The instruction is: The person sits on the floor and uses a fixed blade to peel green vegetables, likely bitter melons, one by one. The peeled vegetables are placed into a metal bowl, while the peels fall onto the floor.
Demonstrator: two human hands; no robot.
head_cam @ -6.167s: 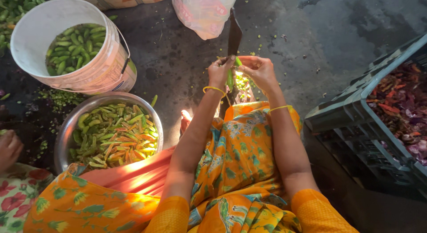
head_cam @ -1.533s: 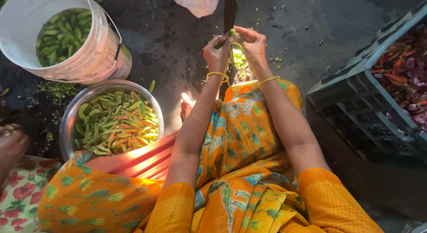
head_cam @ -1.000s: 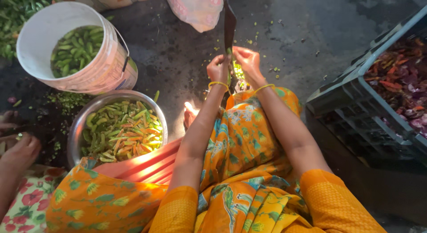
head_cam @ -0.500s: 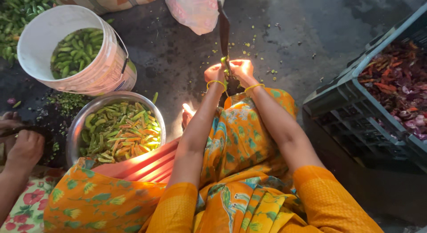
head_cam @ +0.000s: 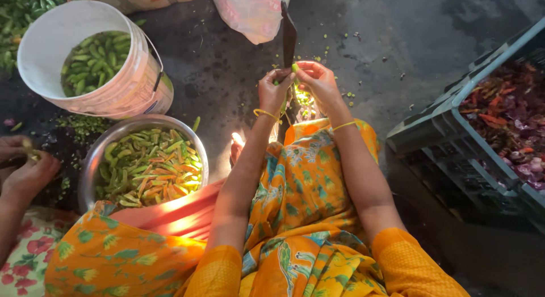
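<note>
I sit on the floor and both hands meet at an upright dark blade (head_cam: 289,36) in front of me. My left hand (head_cam: 274,93) and my right hand (head_cam: 318,81) together pinch a small green vegetable (head_cam: 294,68) held against the blade's edge. Cut green bits (head_cam: 305,101) lie on the floor under my hands. A steel bowl (head_cam: 95,161) of sliced green pieces stands by my left knee.
A white bucket (head_cam: 122,93) of whole green vegetables stands at the far left. A pink plastic bag (head_cam: 250,13) lies beyond the blade. A grey crate (head_cam: 448,138) of reddish peelings is at the right. Another person's hands (head_cam: 22,166) work at the left edge.
My hands stay at the blade, shifting slightly up and down along it with the green vegetable. The other person's hands have come further into view at the left.
</note>
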